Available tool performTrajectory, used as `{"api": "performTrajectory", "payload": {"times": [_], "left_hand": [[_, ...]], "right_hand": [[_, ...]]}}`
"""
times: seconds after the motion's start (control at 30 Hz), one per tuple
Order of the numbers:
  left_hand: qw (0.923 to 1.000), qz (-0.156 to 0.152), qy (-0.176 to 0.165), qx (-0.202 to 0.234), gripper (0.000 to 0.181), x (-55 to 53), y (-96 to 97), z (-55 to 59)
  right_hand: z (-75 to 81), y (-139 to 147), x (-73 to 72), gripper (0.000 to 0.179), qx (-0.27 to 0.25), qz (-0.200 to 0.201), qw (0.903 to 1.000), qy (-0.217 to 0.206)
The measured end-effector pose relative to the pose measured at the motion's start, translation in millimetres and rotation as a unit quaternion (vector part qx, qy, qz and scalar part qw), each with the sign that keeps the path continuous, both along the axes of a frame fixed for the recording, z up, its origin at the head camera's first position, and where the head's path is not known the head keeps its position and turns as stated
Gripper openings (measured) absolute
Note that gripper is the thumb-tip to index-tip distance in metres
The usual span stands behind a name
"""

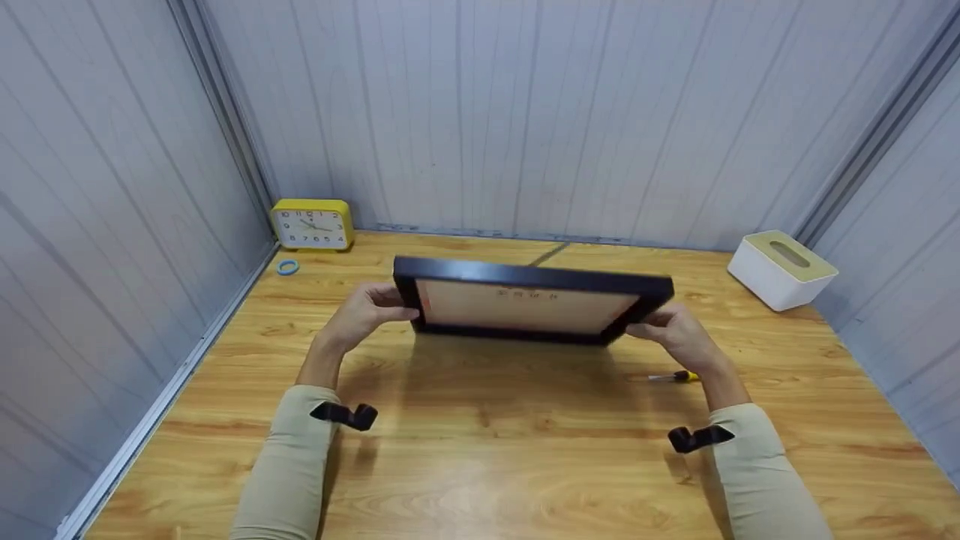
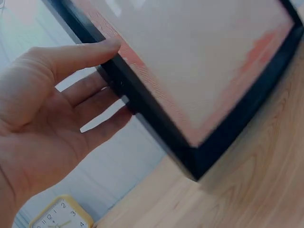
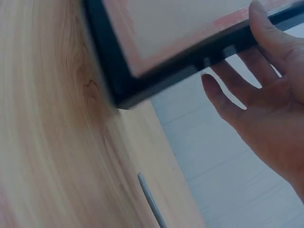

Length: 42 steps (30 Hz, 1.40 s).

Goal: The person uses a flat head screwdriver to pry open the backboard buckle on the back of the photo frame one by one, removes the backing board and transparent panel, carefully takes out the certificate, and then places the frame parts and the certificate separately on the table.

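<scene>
A black picture frame [image 1: 532, 276] with a pale, red-bordered certificate [image 1: 517, 307] behind its front is held tilted over the middle of the table. My left hand [image 1: 361, 313] grips its left side, thumb on the front and fingers behind the edge, as the left wrist view shows. On the opposite side my right hand [image 1: 679, 337] pinches the frame the same way. One lower corner of the frame [image 3: 121, 90] hangs close over the wood in the right wrist view. Beside my right wrist lies a screwdriver [image 1: 684, 376] with a yellow and black handle.
A yellow clock [image 1: 311, 225] stands at the back left, with a blue ring [image 1: 287, 267] in front of it. At the back right sits a white tissue box [image 1: 772, 277] with a wooden lid. Panelled walls [image 1: 487, 120] enclose the wooden table [image 1: 480, 465] behind and at both sides.
</scene>
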<state>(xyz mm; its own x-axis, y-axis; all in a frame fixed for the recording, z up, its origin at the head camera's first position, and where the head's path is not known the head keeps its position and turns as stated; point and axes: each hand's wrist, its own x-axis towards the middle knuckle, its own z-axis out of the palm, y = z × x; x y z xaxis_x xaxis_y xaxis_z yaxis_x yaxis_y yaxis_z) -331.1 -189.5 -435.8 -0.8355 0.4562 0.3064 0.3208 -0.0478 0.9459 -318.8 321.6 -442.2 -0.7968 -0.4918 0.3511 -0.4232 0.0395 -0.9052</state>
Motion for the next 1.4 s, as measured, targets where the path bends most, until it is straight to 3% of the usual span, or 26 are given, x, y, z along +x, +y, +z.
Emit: {"api": "performTrajectory", "payload": {"times": [0.1,0.2,0.3,0.37,0.5,0.6,0.67,0.77,0.87,0.93,1.03,1.17,1.3,1.4], "left_hand": [[0.9997,0.006,0.019,0.013,0.024,-0.1,3.3,1.5],[0.9991,0.029,0.028,0.015,0.034,-1.1,8.4,1.8],[0.9956,0.09,0.024,-0.012,0.039,-1.6,15.1,1.8],[0.9915,0.127,0.002,-0.025,0.033,-1.5,19.9,2.0],[0.9836,0.17,-0.044,-0.042,0.042,-2.2,24.4,1.2],[0.9822,0.163,-0.074,-0.058,0.054,-3.8,22.8,-1.4],[0.9821,0.151,-0.08,-0.079,0.059,-4.7,20.6,-4.5],[0.985,0.116,-0.079,-0.101,0.062,-6.1,17.3,-10.2],[0.9871,0.075,-0.075,-0.12,0.061,-6.3,15.1,-14.9],[0.9873,0.051,-0.09,-0.12,0.06,-5.8,14.8,-17.6],[0.9854,0.033,-0.118,-0.117,0.059,-6.6,17.0,-23.6],[0.9787,0.048,-0.147,-0.135,0.053,-7.0,22.1,-31.9],[0.9727,0.07,-0.131,-0.178,0.067,-5.8,26.7,-38.0],[0.971,0.076,-0.114,-0.196,0.079,-5.8,29.9,-41.3]], "right_hand": [[1.3,-2,1.2,0.036,0.001,-0.035,0.9994,-0.005],[0.5,-5,2.5,0.044,-0.008,-0.084,0.9962,-0.025],[-1.7,-11,2.7,0.049,-0.035,-0.11,0.9919,-0.053],[-3.5,-13,2.3,0.054,-0.05,-0.106,0.9902,-0.076],[-7.9,-16,2.1,0.056,-0.127,-0.044,0.9815,-0.136],[-11.6,-17,1.5,0.059,-0.18,0.013,0.9673,-0.178],[-14.3,-18,1.2,0.062,-0.178,0.029,0.9647,-0.191],[-19.0,-20,0.4,0.064,-0.151,0.038,0.9659,-0.206],[-22.9,-22,0.2,0.063,-0.15,0.048,0.9602,-0.23],[-24.5,-24,0.1,0.063,-0.17,0.053,0.951,-0.253],[-25.9,-27,0.7,0.066,-0.175,0.034,0.9462,-0.27],[-29.2,-31,-0.2,0.071,-0.138,0.019,0.9567,-0.256],[-32.8,-33,-2.0,0.074,-0.092,0.01,0.9701,-0.224],[-35.1,-33,-1.7,0.073,-0.007,-0.024,0.9804,-0.195]]}}
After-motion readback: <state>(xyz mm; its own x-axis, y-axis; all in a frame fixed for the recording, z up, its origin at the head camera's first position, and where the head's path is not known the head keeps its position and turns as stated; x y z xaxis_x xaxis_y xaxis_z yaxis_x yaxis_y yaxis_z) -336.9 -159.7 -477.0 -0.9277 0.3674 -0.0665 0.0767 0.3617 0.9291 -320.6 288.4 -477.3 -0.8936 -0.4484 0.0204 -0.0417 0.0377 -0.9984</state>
